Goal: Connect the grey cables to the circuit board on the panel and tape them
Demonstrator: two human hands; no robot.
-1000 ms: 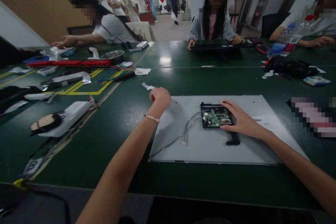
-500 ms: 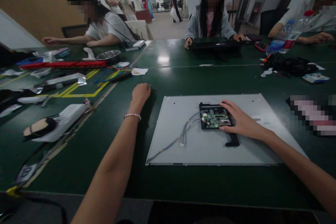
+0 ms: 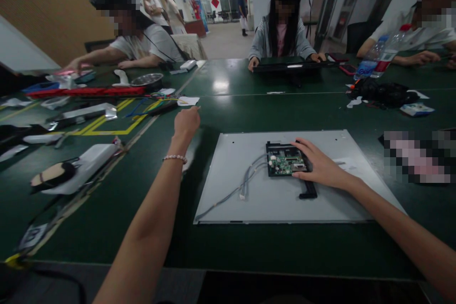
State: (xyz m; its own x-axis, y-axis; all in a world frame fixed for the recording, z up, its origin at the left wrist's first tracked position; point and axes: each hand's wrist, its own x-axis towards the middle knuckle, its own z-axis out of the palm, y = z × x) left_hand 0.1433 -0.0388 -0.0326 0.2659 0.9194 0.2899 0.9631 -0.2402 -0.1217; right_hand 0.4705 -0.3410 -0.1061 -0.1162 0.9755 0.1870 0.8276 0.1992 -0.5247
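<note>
A pale metal panel [image 3: 221, 185] lies flat on the green table. On it sits a black plastic frame [image 3: 272, 146] carrying a green circuit board [image 3: 283, 164], with grey cables [image 3: 247, 183] trailing left across the panel. My right hand [image 3: 318, 164] grips the frame's right side, thumb at the near edge and fingers at the far edge. Left of the panel, my left hand [image 3: 187, 122] is closed above the table. A tiny tip shows at its fingers, too small to make out. Close beyond it lies a white paper scrap [image 3: 188, 100].
Several wires, a red strip [image 3: 85, 91] and a metal bowl [image 3: 147, 79] lie at the far left. A white device [image 3: 92, 161] lies nearer. Two bottles [image 3: 392, 50] and a black bundle [image 3: 381, 91] are at the right. Across the table a person holds a dark panel [image 3: 285, 65].
My left hand has risen a little and moved away from me. The right hand keeps its grip on the frame. The person at the far left has shifted a reaching arm.
</note>
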